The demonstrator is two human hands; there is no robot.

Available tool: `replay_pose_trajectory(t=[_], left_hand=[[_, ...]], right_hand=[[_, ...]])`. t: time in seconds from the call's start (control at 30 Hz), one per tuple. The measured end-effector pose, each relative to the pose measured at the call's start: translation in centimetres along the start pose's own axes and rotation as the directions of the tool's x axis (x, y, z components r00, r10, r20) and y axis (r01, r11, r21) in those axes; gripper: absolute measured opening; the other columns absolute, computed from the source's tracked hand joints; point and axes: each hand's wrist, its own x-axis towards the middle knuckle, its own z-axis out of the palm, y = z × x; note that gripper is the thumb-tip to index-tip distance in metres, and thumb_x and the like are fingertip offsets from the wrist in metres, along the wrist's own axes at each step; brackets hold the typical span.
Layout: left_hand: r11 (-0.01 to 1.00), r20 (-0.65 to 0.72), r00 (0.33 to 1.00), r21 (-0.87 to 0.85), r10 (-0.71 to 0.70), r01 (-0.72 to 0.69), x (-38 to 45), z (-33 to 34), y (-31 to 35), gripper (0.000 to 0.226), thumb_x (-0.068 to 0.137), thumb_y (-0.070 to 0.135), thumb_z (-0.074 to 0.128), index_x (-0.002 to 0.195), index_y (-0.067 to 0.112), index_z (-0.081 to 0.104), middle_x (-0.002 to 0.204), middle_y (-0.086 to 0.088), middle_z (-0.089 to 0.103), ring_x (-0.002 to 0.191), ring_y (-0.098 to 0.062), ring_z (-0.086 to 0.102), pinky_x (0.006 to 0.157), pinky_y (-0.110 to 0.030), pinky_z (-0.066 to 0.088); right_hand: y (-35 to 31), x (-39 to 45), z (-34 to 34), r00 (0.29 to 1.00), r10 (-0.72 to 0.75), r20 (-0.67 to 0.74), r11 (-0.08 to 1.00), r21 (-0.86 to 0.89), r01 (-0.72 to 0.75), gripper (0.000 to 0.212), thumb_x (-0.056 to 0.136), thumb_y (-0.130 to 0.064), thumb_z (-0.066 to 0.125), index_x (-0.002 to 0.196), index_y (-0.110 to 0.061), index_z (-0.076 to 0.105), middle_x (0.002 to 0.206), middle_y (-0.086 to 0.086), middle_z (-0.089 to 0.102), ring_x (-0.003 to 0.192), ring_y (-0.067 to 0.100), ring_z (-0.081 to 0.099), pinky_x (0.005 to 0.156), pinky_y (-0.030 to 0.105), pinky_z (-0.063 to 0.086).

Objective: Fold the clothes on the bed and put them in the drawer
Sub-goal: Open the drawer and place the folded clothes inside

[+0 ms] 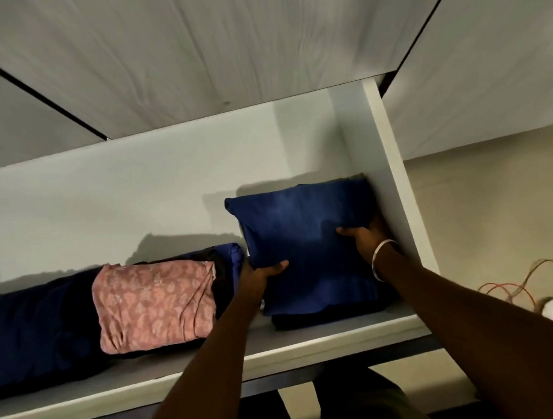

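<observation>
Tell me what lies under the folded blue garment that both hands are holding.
Under the blue garment, a darker folded piece shows at its near edge, resting on the drawer floor. How far it extends, or what else lies beneath, is covered.

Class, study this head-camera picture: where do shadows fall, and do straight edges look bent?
Head view: dim light; the folded blue cloth and pink cloth cast hard shadows on the drawer back wall; wide-angle lens slants straight cabinet edges.
</observation>
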Motion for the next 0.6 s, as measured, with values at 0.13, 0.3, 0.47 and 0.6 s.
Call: replay_pose_trajectory(t=[0.13,0.3,0.47,0.6], left_hand=[[0.999,0.026,0.999,0.002,-0.037,0.037,0.5,-0.1,-1.2,0.051,0.085,0.015,0.074,0.129,0.016,0.05,0.119,0.004,0.061,0.101,-0.012,0.058,0.088,-0.023,0.045],[0.993,0.071,0.995,0.108,-0.064,0.056,0.0,-2.2,-1.1,0.074,0.08,0.047,0.075,0.139,0.008,0.051,0.136,-0.008,0.06,0.124,-0.027,0.056,0.109,-0.041,0.043],[0.912,-0.041,0.998,0.409,0.057,-0.036,-4.1,-5.4,1.9,0.036,0.094,0.035,0.06,0.122,0.013,0.058,0.111,-0.01,0.064,0.094,-0.026,0.062,0.071,-0.026,0.046],[0.967,0.02,0.989,0.21,0.146,-0.147,-8.6,-10.5,2.5,0.018,0.074,0.028,0.073,0.09,0.024,0.066,0.096,-0.012,0.067,0.086,-0.029,0.062,0.08,-0.039,0.05]], right_hand=[[1.8,1.6,0.2,0.999,0.05,-0.009,0.998,0.024,-0.05,0.098,0.063,-0.029,0.089,0.147,-0.011,0.04,0.139,0.01,0.052,0.124,0.035,0.052,0.106,0.054,0.042],[1.1,-0.2,0.4,0.996,0.07,-0.055,0.994,-0.075,-0.074,0.102,0.065,-0.047,0.086,0.148,-0.01,0.038,0.147,0.014,0.047,0.13,0.038,0.048,0.111,0.051,0.038],[0.6,-5.5,1.2,0.974,0.002,-0.228,0.988,-0.15,-0.037,0.07,0.082,-0.031,0.076,0.14,-0.009,0.043,0.138,0.02,0.053,0.12,0.041,0.054,0.105,0.049,0.044],[0.8,-12.9,3.7,0.973,-0.162,-0.163,0.955,-0.275,0.113,0.05,0.086,-0.026,0.074,0.128,-0.007,0.055,0.124,0.015,0.059,0.103,0.029,0.057,0.088,0.032,0.044]])
